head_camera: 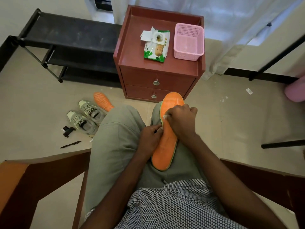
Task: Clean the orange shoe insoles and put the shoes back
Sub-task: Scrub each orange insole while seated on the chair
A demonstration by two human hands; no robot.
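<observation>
From the head view, your left hand [151,137] pinches the edge of an orange insole [166,138] lying along your right thigh, while your right hand [180,120] presses a white wipe [165,116] onto it. The second insole [102,101] lies on the floor beside the grey shoes [85,116]. The wipes pack [156,45] on the worktop [132,52] carries print too small to read.
</observation>
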